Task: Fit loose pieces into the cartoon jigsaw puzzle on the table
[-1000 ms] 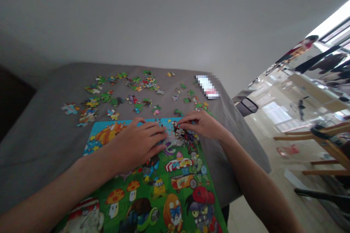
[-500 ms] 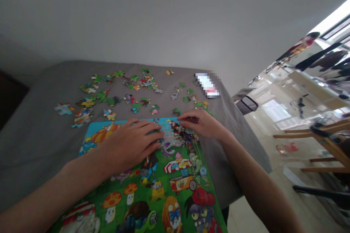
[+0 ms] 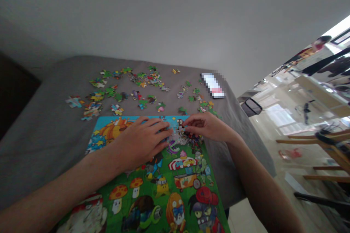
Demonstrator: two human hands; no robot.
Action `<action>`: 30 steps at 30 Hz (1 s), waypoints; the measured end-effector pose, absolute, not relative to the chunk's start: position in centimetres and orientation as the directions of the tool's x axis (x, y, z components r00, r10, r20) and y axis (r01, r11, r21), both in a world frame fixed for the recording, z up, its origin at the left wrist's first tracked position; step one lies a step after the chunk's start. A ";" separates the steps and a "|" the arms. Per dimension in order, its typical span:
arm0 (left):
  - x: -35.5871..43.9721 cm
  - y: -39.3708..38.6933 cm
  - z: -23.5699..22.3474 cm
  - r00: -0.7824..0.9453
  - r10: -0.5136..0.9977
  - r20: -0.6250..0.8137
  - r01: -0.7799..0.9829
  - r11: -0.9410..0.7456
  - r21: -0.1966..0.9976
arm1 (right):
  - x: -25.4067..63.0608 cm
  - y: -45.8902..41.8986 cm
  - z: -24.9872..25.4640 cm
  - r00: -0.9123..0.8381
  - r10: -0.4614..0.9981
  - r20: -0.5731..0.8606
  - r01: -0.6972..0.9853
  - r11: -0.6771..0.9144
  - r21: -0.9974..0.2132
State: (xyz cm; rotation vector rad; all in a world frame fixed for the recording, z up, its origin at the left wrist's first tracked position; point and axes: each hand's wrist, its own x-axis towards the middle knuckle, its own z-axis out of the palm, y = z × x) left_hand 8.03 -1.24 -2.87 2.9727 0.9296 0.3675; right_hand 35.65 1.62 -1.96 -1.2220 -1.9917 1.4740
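A colourful cartoon jigsaw puzzle (image 3: 161, 185) lies partly assembled on a grey table (image 3: 46, 131). My left hand (image 3: 140, 142) rests flat on the puzzle's upper part, fingers stretched out and holding nothing. My right hand (image 3: 205, 127) sits at the puzzle's top right corner with thumb and fingers pinched on a small puzzle piece (image 3: 182, 128), right at the assembled edge. Several loose puzzle pieces (image 3: 142, 87) are scattered over the table beyond the puzzle.
A blurred white and pink object (image 3: 212, 85) lies near the table's far right corner. A plain wall rises behind the table. To the right are a glossy floor, wooden chair parts (image 3: 322, 145) and a dark stool (image 3: 253, 106).
The view shifted slightly. My right hand drew its pinched fingers a little leftward along the puzzle's top edge. My left hand stayed flat on the puzzle.
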 end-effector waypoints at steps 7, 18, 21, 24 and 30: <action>8.1 -1.3 -2.7 0.796 0.569 0.208 0.565 -0.821 0.083 | 35.7 1.6 -2.3 -0.525 0.836 -0.159 0.534 0.178 -0.826; 8.1 -1.4 -2.8 0.796 0.557 0.239 0.559 -0.827 0.065 | 35.7 1.4 -1.4 -0.639 0.769 -0.028 0.537 0.419 -0.732; 8.1 -1.4 -2.8 0.793 0.561 0.238 0.562 -0.824 0.070 | 35.6 1.3 -1.3 -0.653 0.757 -0.033 0.531 0.426 -0.733; 8.0 -1.3 -2.9 0.796 0.563 0.222 0.559 -0.824 0.086 | 35.4 1.1 -1.4 -0.630 0.772 -0.078 0.537 0.361 -0.763; 8.1 -1.4 -2.9 0.797 0.561 0.224 0.555 -0.826 0.094 | 35.6 1.2 -1.6 -0.602 0.793 -0.086 0.547 0.332 -0.769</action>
